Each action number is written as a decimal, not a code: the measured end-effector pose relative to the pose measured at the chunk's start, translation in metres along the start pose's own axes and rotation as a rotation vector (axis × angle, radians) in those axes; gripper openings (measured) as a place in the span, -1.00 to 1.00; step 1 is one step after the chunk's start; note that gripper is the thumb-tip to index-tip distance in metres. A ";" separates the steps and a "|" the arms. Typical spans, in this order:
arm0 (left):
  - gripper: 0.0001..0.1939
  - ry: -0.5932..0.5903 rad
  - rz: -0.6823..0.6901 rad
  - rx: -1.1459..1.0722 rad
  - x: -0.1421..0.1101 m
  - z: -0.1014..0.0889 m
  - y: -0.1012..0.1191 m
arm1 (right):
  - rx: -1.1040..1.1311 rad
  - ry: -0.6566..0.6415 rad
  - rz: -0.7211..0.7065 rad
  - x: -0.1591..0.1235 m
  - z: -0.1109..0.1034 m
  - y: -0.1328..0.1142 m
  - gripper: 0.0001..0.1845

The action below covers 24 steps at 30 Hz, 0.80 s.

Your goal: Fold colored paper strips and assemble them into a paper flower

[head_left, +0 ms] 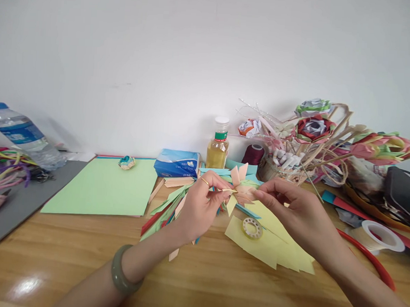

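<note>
Between my hands, above the table, is a folded paper flower with pale pink and yellow-green petals. My left hand pinches its left side, thumb against the fingers. Thumb and fingertips of my right hand are closed on the flower's right edge. Below lie yellow paper sheets with a roll of clear tape on them. Loose folded paper strips in green, red, peach and blue are heaped behind and beside my left hand.
A stack of light green paper carries a small folded paper piece. At the back stand a tissue pack and a bottle of yellow liquid. Paper flowers crowd the right; a water bottle leans at left. A ribbon spool lies right.
</note>
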<state>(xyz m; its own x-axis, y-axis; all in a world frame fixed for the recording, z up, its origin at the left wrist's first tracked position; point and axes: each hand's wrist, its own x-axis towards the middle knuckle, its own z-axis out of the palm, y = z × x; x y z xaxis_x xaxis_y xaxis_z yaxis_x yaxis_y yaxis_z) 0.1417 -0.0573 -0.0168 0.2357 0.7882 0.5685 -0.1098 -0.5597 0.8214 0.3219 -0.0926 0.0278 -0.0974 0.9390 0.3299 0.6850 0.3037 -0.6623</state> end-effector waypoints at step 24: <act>-0.88 -0.291 -0.286 -0.123 0.009 -0.009 0.007 | 0.293 -0.210 0.151 0.000 0.010 -0.006 -0.67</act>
<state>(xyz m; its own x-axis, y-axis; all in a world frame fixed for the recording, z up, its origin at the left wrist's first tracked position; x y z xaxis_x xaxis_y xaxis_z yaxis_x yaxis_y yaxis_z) 0.1345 -0.0519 -0.0061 0.5339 0.7925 0.2949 -0.1108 -0.2802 0.9535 0.3103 -0.0928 0.0251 -0.1779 0.9800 0.0890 0.4711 0.1642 -0.8667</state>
